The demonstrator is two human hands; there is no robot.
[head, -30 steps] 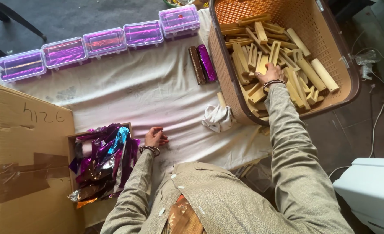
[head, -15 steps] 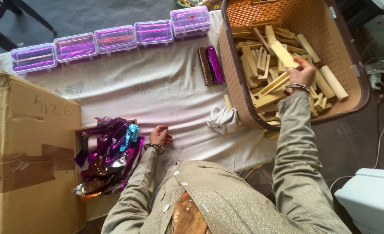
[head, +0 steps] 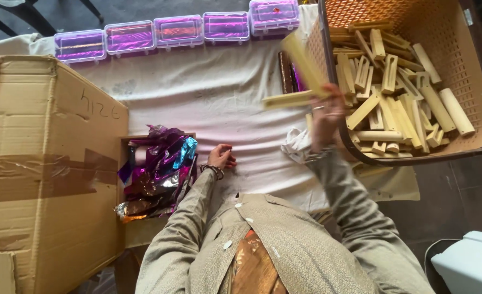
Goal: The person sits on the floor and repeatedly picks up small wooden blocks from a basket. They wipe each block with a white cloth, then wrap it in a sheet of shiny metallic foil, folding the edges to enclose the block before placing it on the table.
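White cloth (head: 197, 103) covered the table, w/ a perforated brown plastic basket (head: 458, 76) far right. Right hand (head: 328, 117) gripped two pale wooden sticks (head: 301, 71), blurred, at its rim. Left hand (head: 221, 158) rested loosely curled, holding nothing, beside crinkly purple foil wrappers (head: 156, 174).

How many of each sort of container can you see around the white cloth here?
Clear purple boxes: 5
Brown basket: 1
Big cardboard box: 1
Small box of foil wrappers: 1
Total: 8
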